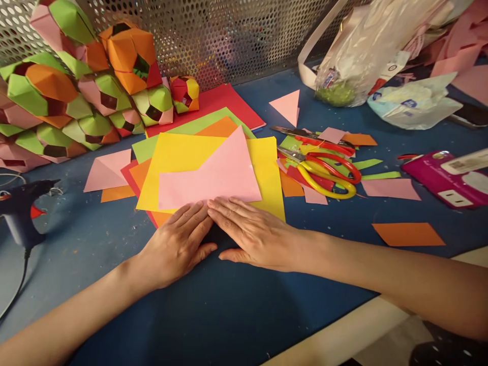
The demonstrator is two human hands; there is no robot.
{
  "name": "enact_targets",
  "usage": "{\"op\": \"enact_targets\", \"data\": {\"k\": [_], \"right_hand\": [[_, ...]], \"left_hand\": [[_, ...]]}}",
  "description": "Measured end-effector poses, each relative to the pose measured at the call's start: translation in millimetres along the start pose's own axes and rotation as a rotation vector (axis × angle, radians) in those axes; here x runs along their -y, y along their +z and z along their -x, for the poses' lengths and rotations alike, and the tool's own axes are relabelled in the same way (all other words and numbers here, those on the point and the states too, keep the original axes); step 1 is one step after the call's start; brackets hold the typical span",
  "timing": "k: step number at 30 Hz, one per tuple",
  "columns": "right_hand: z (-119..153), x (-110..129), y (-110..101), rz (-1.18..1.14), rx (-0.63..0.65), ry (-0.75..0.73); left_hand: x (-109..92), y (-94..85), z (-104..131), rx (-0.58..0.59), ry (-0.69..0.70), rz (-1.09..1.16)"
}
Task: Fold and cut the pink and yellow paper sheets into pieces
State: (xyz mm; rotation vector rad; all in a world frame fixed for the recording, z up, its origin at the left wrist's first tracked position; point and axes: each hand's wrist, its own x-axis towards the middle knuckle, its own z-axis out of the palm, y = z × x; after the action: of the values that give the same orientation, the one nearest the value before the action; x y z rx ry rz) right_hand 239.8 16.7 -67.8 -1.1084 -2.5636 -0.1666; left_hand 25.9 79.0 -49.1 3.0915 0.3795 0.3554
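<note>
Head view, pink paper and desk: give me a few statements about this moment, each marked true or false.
1. Both hands lie flat at the near edge of the pink paper. True: the left hand and right hand press there, fingertips meeting.
2. The pink paper lies on a yellow sheet. True.
3. The scissors are in the right hand. False: they lie on the blue table, right of the paper stack.
4. The glue gun sits at the right edge. False: it is at the left edge.
5. Folded paper shapes are piled against the perforated metal panel. True.
</note>
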Motion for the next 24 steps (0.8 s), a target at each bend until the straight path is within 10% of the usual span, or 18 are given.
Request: {"op": "enact_targets", "data": {"k": [17,24], "right_hand": [[8.9,-5.7,-6.1,-0.044,0.137,0.258],[-2.4,-41.9,-12.5,-0.372,0.171,0.107]], "left_hand": [[33.1,-11.8,13.8,-0.125,-0.233,-0.332],[31.1,-22.8,15.7,-0.266,-0.179,-0.265]]}}
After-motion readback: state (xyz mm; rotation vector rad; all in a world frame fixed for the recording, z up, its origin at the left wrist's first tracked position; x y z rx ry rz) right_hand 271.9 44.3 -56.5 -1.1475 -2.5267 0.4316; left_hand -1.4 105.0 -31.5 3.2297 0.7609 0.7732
